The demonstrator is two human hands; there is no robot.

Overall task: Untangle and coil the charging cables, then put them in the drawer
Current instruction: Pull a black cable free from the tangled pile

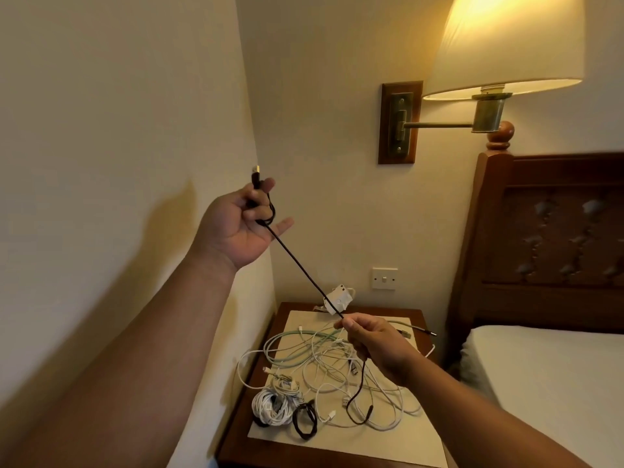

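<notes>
A black charging cable [305, 272] is stretched taut between both hands. My left hand [241, 224] is raised near the wall, holding the cable's USB plug end with one small loop around the fingers. Lower down, my right hand [374, 346] pinches the same cable above the nightstand [418, 314]; its tail hangs down to the mat. On the nightstand lies a tangle of white and pale green cables [324, 359]. A coiled white cable [271, 407] and a coiled black cable [305, 421] rest at the mat's front left. No drawer is visible.
A white mat [304, 319] covers the nightstand top. A white adapter [339, 298] leans at the back by the wall switch [384, 278]. A lit wall lamp [503, 52] hangs above. The bed [553, 383] and wooden headboard [557, 231] stand to the right; a wall is close on the left.
</notes>
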